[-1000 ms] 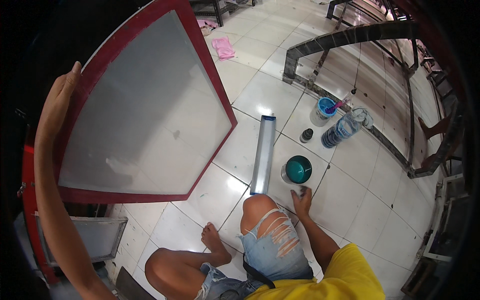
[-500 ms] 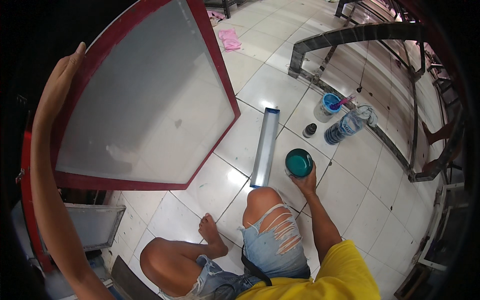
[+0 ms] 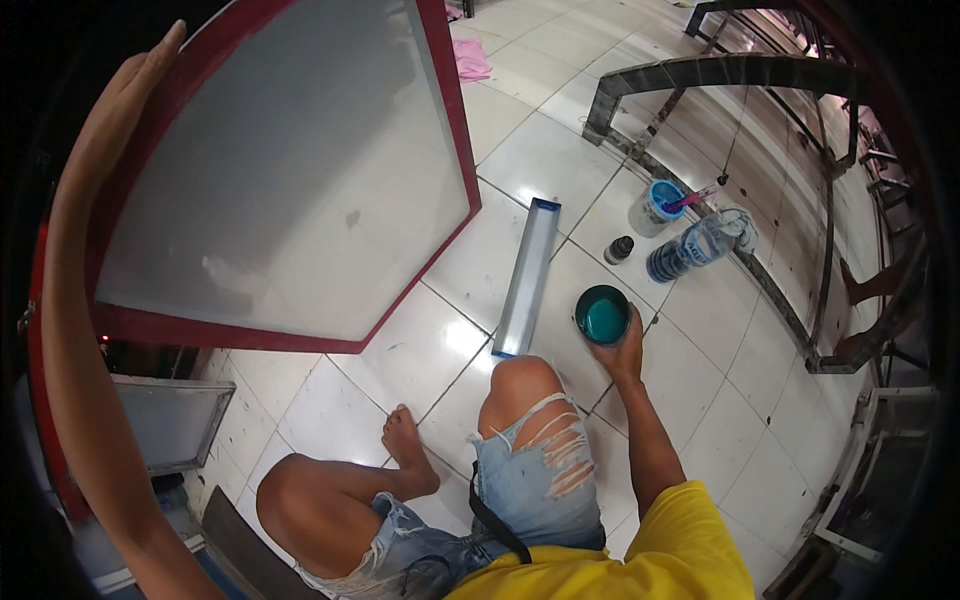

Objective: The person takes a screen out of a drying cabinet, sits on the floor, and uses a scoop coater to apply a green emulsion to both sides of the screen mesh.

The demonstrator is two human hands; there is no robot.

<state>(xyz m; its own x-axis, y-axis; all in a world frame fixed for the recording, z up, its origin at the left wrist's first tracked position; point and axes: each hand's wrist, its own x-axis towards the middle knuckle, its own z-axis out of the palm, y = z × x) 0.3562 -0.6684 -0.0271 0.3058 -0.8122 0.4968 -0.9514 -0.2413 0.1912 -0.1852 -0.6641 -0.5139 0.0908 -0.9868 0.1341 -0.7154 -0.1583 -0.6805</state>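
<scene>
Green liquid sits in the dark round cup your right hand grips, at near right; keep it level. Your left hand, closure unclear, should steady the red-framed grey screen, left.

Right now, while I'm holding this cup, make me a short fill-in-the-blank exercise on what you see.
The left hand is at the edge of a screen with a dark ____ frame.
The long metal trough lies to the ____ of the cup in the right hand.
The sleeve on the right arm is ____.
The cloth on the tiled floor is ____.

Missing words: red; left; yellow; pink.
</scene>
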